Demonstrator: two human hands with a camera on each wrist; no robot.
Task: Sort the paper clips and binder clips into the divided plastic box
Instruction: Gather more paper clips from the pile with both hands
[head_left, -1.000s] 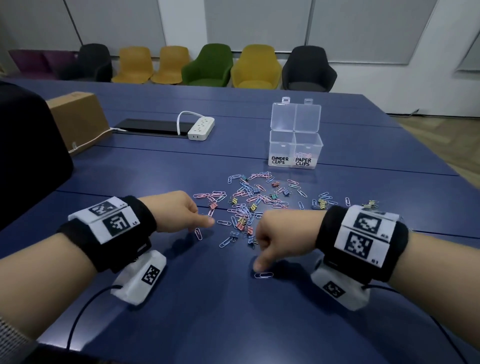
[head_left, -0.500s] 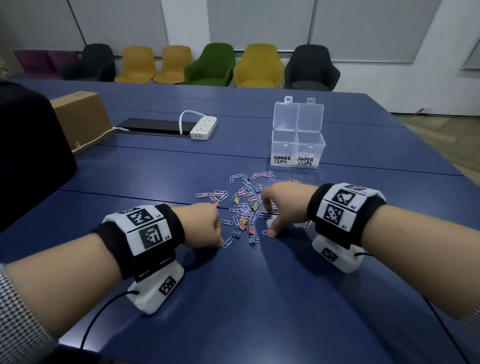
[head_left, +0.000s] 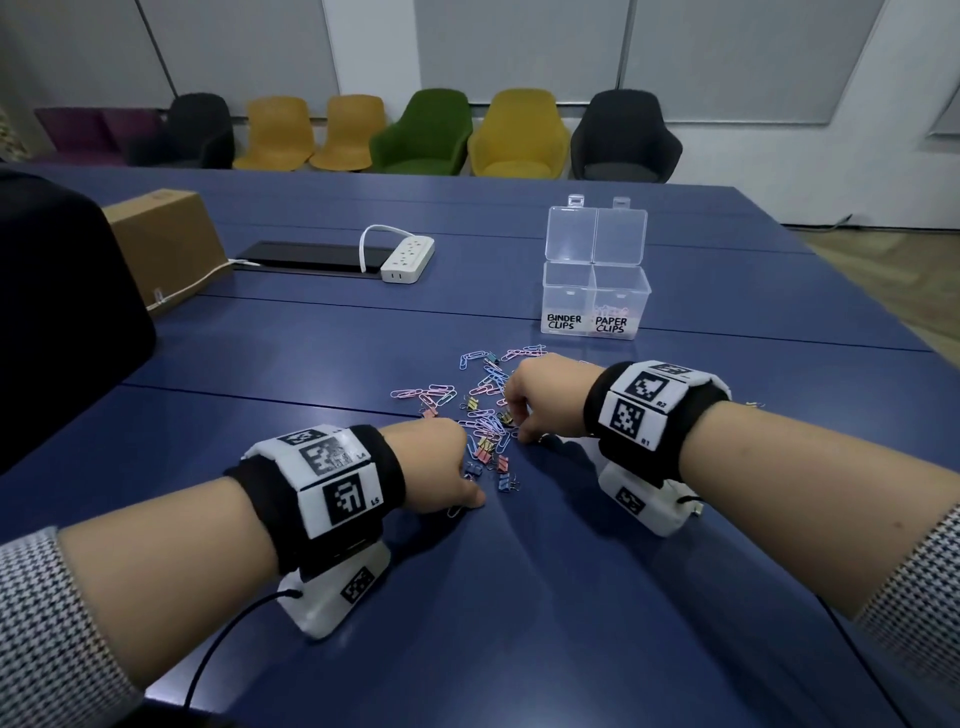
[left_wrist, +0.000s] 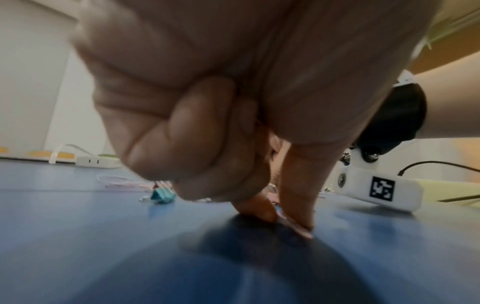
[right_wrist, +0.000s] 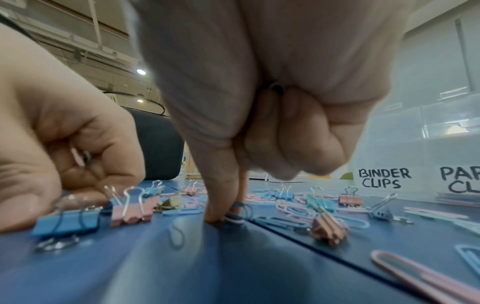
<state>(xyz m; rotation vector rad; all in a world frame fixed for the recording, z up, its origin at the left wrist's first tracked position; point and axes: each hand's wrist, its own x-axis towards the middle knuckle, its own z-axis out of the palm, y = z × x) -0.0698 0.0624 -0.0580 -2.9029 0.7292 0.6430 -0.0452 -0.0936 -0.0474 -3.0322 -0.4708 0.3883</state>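
Pastel paper clips and binder clips lie in a loose pile (head_left: 483, 410) on the blue table (head_left: 519, 623). Behind the pile stands the clear divided box (head_left: 569, 291), lid up, labelled BINDER CLIPS and PAPER CLIPS (right_wrist: 415, 144); some pink clips lie in the paper clip side. My right hand (head_left: 522, 436) is down in the pile, thumb and forefinger pinching a blue paper clip (right_wrist: 240, 214) on the table, other fingers curled (right_wrist: 226, 216). My left hand (head_left: 475, 501) is at the pile's near edge, thumb and forefinger tips pinched together on a paper clip (head_left: 454, 512) at the tabletop (left_wrist: 280, 218).
A white power strip (head_left: 408, 258) and a black inset panel (head_left: 311, 257) lie at the back left. A cardboard box (head_left: 161, 234) and a large black object (head_left: 62, 312) stand at the left edge. Chairs line the far wall.
Both hands have moved forward and inward to the pile. The right hand left the near clip and went into the pile's middle; the left slid right to the near edge.
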